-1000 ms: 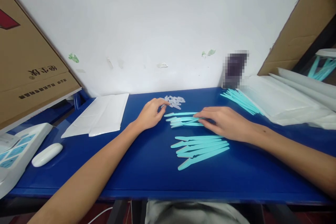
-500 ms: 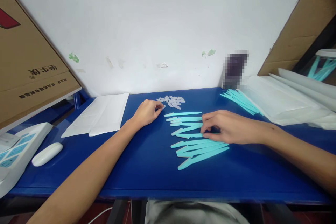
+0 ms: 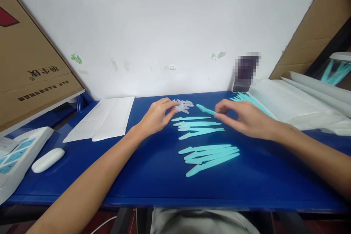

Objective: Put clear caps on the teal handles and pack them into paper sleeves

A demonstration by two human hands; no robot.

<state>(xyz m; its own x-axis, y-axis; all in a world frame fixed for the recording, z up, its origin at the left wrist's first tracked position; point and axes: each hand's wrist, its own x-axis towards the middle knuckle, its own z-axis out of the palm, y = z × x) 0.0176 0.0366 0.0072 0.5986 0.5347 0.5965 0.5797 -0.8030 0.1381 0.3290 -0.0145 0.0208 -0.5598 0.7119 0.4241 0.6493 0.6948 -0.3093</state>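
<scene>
In the head view my right hand [image 3: 238, 115] pinches a turquoise eyebrow razor [image 3: 204, 109] by its handle end, raised over the table with its head pointing left. My left hand [image 3: 160, 115] is open, thumb and forefinger apart, at the left edge of a small pile of clear plastic blade caps [image 3: 185, 106]. Its fingertips partly cover that pile. Below the hands, several turquoise razors lie in a loose row, an upper group [image 3: 194, 124] and a lower group [image 3: 211, 157], handles to the right.
More razors [image 3: 244, 97] lie behind my right hand, beside a stack of clear plastic bags [image 3: 290, 106]. White sheets [image 3: 102, 119], a white oval case [image 3: 48, 160] and a white power strip [image 3: 26, 153] are at left. A cardboard box [image 3: 35, 55] leans at far left; the wall [image 3: 170, 25] rises behind.
My right hand has lifted a razor out of the middle of the row and moved it up, leaving a gap. My left hand has shifted right to the caps, and its fingers have parted.
</scene>
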